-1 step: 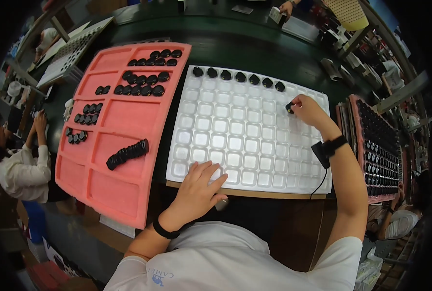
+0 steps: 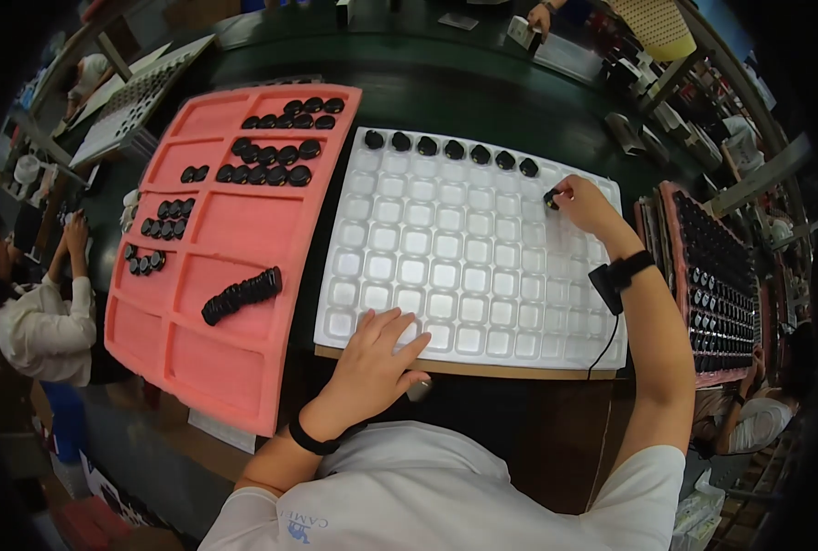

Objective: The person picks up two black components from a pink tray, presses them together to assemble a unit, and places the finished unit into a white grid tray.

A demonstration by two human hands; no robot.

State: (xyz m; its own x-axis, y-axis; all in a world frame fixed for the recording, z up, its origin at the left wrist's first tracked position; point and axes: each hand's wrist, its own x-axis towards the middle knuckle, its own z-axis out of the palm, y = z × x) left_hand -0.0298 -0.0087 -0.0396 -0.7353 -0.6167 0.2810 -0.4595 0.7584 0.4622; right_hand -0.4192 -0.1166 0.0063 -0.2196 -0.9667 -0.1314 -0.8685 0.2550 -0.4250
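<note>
Near side first: person in a white shirt [image 2: 427, 491], black wristband [image 2: 310, 435] on the left arm. Left hand [image 2: 372, 360] is palm down, fingers spread, laid on the near edge of the white tray [image 2: 445, 275], left of its middle. Tray is a grid of shallow square cells with a brown board edge [image 2: 482, 370] showing under its near side.

Right hand [image 2: 581, 202] is over the tray's far right area — thumb and fingers pinching a small black part [image 2: 551, 198]. Can't tell if that part touches the tray. Right wrist has a black strap [image 2: 631, 266] with a small box and cable.

Seven-part row [image 2: 454, 149], all black, fills cells along the tray's far edge, starting at the left corner.

Left of it: pink foam tray [image 2: 282, 220], two columns of compartments. Black stacked run [image 2: 242, 296] lies slanted in the right column, second compartment from the near end; loose groups [image 2: 266, 175] sit in others, mostly farther back.

Right: pink-edged tray [image 2: 716, 375] full of dark parts. Co-worker [image 2: 46, 317] at left. Dark green counter [image 2: 409, 78] runs behind — another person's hand [image 2: 540, 16] at its far side, by a white box [image 2: 521, 30].
</note>
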